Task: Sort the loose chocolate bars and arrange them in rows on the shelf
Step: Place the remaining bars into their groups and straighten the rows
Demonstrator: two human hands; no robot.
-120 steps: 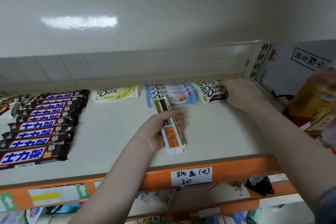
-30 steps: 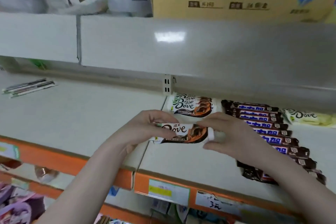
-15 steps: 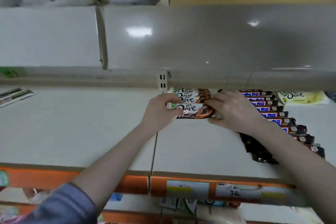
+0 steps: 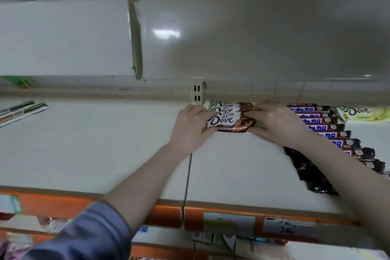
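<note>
— Chocolate, brown Dove wrappers, four or so stacked in a short row at the back of the shelf, just right of the slotted upright. See the front bar? Both hands are on it.

— How exactly are they holding it?

— The left hand curls round its left end, fingers over the top edge and thumb at the front. The right hand pinches the right end, fingertips at the wrapper. The bar lies flat on the shelf, its rear edge overlapping the next one in the Dove row.

— So which step is this?

— Placing, I'd say: squaring that bar up as the newest member of its row. It looks nearly seated, parallel to the ones behind.

— And beside it?

— The long dark bars with blue lettering run in their own row toward the front edge, partly under the right forearm. Beyond them a pale yellow Dove bar lies alone at the back.

— What next, then?

— My guess: let go without dragging the wrapper, since these slick packets would slide easily. Then there's sorting left. Far left on the shelf lie a couple of slim packets, well apart from everything; they may need fetching, though I can't tell what kind they are.
</note>
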